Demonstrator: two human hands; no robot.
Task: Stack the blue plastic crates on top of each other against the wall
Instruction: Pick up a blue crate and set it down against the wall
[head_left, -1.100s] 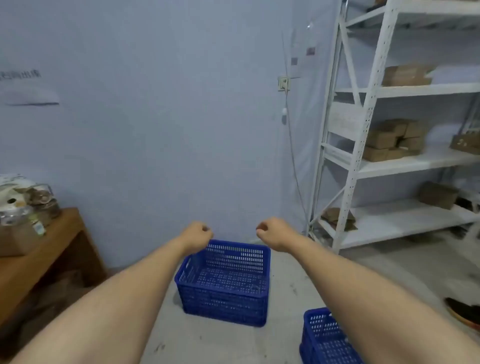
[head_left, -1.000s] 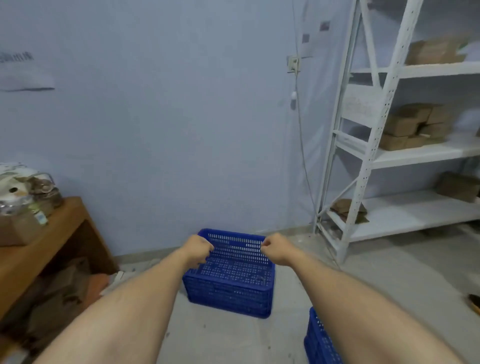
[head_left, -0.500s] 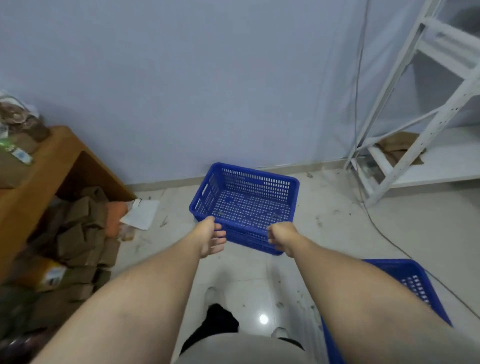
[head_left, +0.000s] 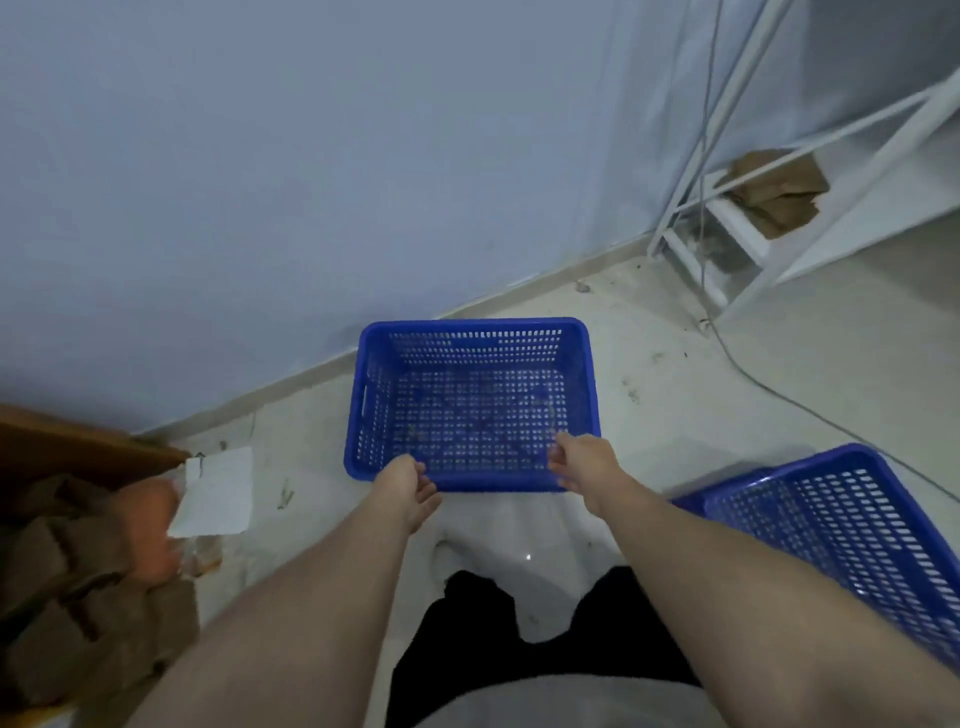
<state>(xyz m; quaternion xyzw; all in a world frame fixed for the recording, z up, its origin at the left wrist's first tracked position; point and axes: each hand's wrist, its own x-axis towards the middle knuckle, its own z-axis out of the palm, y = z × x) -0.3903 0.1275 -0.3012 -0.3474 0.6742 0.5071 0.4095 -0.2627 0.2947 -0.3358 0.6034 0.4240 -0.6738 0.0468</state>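
Note:
A blue perforated plastic crate (head_left: 472, 400) stands upright on the pale floor, its far side close to the grey wall (head_left: 311, 182). My left hand (head_left: 408, 486) is at the crate's near left corner, fingers curled around the rim. My right hand (head_left: 584, 462) grips the near rim towards the right corner. A second blue crate (head_left: 857, 540) sits tilted at the lower right, partly cut off by the frame, with another blue edge showing behind it.
A white metal shelf rack (head_left: 737, 244) with brown packets stands at the right, and a cable (head_left: 779, 395) trails across the floor from it. At the left are a wooden table edge (head_left: 78, 447), a white paper sheet (head_left: 215, 491) and piled cardboard boxes (head_left: 67, 597).
My view has tipped from the wall and shelves down to the floor. Both hands, first held up as fists in the air, have come down onto the crate's near rim.

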